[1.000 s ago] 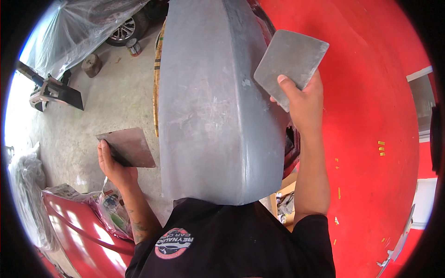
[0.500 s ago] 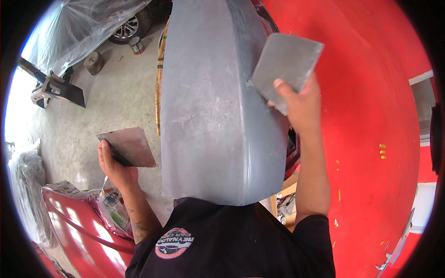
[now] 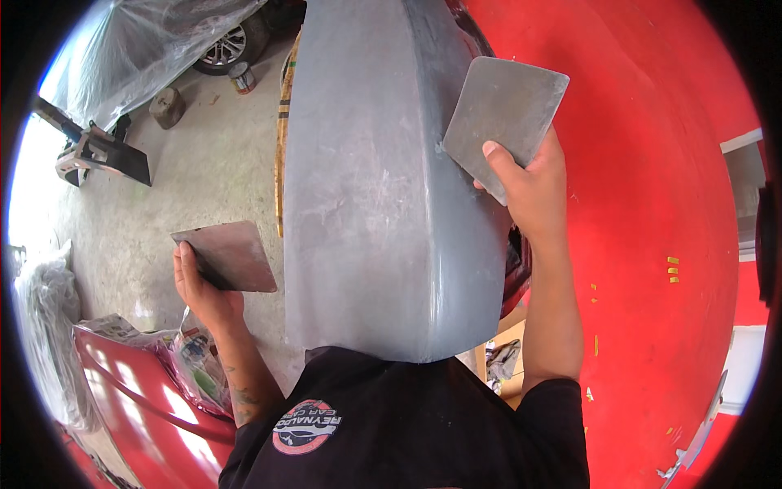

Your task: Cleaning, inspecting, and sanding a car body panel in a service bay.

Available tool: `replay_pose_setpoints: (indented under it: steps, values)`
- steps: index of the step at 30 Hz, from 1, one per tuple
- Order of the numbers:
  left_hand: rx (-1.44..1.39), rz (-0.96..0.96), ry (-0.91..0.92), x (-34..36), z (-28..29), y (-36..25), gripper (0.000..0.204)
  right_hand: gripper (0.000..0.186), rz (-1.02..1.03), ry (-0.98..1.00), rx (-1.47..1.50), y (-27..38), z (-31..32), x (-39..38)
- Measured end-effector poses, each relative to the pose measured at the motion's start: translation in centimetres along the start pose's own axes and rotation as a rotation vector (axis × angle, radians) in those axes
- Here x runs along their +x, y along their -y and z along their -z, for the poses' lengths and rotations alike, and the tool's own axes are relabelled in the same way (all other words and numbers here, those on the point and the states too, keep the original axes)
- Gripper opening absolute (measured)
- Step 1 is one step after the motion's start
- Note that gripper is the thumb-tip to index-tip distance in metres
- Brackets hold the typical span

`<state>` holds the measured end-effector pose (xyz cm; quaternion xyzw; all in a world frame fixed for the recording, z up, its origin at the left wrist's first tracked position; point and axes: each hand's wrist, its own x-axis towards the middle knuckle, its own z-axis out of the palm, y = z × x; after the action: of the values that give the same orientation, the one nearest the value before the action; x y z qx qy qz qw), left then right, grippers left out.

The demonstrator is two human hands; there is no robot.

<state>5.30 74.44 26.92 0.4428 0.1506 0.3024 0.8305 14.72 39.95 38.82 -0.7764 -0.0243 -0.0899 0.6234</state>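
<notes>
In the head view, a long grey body panel (image 3: 354,196) with pale scuffs runs away from me down the middle, a ridge along its right side. My right hand (image 3: 529,179) grips a grey rounded-corner spreader plate (image 3: 513,106), thumb on its face, over the panel's right edge; I cannot tell whether the plate touches the surface. My left hand (image 3: 204,293) holds a thin, square, dark metal plate (image 3: 232,253) out over the floor, left of the panel, with fingers at its left edge.
A red surface (image 3: 643,187) fills the right. At left are concrete floor (image 3: 147,236), a plastic-covered car with a wheel (image 3: 220,49), a can (image 3: 241,79), a round block (image 3: 167,108), a black part (image 3: 102,159), crumpled plastic (image 3: 45,326) and a red panel (image 3: 138,391).
My right hand and its plate have shifted slightly down and to the left over the panel's edge since a second ago. My left hand and its plate have barely moved.
</notes>
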Motion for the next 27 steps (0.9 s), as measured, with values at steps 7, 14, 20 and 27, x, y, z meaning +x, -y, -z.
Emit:
replay_pose_setpoints:
  steps: [7,14,20,27]
  values:
    - [0.005,0.009,0.004,0.00,-0.25,0.14,0.014,0.039,-0.004,0.010,0.025,-0.14,0.17,-0.02]
    - [-0.001,0.017,-0.008,-0.06,-0.84,0.18,0.014,0.039,0.017,0.005,0.017,-0.06,0.16,0.03]
    - [-0.022,0.022,0.026,0.02,-0.60,0.32,0.015,0.039,0.018,0.023,0.015,-0.40,0.39,0.22]
    - [-0.007,0.021,0.000,-0.20,-0.64,0.37,0.015,0.037,0.008,0.036,0.055,-0.54,0.11,0.24]
